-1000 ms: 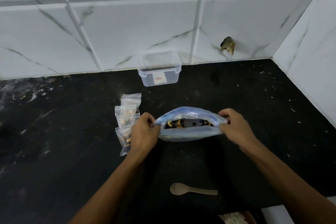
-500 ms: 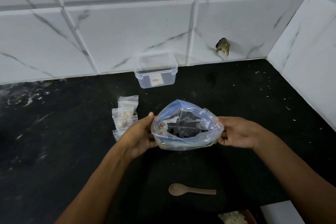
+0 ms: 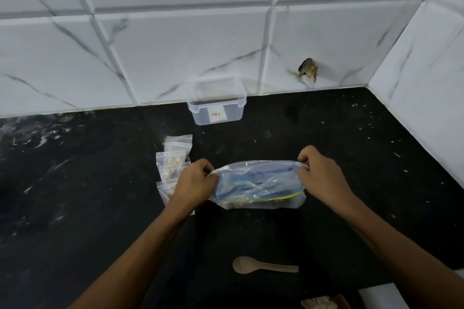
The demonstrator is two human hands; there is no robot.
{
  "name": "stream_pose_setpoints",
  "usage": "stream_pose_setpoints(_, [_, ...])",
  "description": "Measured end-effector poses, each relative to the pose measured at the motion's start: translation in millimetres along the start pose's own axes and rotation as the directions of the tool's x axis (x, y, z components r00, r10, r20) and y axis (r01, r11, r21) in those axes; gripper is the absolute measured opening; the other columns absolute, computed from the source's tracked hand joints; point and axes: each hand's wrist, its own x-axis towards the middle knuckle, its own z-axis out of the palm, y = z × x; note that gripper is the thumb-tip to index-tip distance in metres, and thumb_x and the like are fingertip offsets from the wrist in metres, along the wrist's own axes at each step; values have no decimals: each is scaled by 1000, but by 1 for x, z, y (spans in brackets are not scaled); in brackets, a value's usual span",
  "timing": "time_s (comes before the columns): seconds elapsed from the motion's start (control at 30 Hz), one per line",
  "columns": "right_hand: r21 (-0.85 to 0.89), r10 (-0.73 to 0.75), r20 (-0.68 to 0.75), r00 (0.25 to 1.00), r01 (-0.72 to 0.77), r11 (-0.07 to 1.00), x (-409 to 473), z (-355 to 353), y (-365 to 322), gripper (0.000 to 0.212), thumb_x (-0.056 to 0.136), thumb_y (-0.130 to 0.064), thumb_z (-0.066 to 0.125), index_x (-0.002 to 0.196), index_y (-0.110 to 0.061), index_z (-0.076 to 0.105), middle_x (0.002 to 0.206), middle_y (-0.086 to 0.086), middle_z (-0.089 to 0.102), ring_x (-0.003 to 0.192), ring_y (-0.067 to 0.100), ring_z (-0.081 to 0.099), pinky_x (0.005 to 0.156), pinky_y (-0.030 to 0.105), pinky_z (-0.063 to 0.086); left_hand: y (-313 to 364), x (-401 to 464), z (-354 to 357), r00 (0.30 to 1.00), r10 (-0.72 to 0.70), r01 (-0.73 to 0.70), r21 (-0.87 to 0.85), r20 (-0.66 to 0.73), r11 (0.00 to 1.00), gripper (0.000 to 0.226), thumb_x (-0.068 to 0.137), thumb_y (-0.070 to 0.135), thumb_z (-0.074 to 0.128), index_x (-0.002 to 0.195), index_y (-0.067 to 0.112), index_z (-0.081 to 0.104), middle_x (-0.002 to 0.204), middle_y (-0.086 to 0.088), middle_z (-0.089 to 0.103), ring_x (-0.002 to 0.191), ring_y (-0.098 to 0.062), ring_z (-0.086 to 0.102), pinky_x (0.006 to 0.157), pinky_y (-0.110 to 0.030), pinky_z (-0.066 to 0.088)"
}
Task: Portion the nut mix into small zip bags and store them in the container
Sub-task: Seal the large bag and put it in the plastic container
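The large zip bag point(image 3: 258, 184) lies on the countertop point(image 3: 100, 208), in front of the container point(image 3: 216, 105). The left hand point(image 3: 194, 180) and right hand point(image 3: 320, 170) each pinch one end of its top edge with curled fingers, probably drawing the mouth flat for sealing. Nut mix sits along its near edge. Filled small zip bags point(image 3: 174, 158) lie left of it. The container appears empty; the spoon point(image 3: 263, 265) rests nearer the viewer.

A black countertop point(image 3: 75, 208) meets white marble-veined wall tiles point(image 3: 175, 57), one tile chipped point(image 3: 308, 73).
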Motion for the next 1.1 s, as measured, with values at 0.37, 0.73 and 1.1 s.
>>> stream_pose_setpoints(0.37, [779, 45, 582, 812, -573, 254, 6, -26, 13, 39, 77, -10, 66, 116, -4, 63, 108, 16, 69, 99, 28, 67, 95, 45, 51, -13, -12, -23, 871, -40, 475, -821, 489, 317, 31, 79, 8, 64, 109, 2, 62, 120, -23, 68, 106, -32, 69, 84, -38, 60])
stream_pose_setpoints(0.73, [70, 133, -104, 986, -126, 990, 6, -7, 1, 12, 86, -16, 62, 83, -21, 51, 75, 1, 57, 63, 14, 56, 50, 26, 39, 10, -2, -2, 973, -131, 81, -249, -191, 965, 24, 90, 13, 62, 68, 17, 52, 65, -11, 68, 59, -20, 65, 46, -27, 42])
stream_pose_setpoints(1.1, [245, 69, -145, 987, -32, 969, 4, -34, 5, 12, 83, -7, 64, 86, -15, 56, 70, 7, 59, 62, 23, 55, 52, 28, 43, 24, -4, -22, 981, -23, -5, -143, -194, 990, 30, 87, 8, 64, 62, 16, 49, 51, 2, 59, 39, 1, 53, 41, -14, 36])
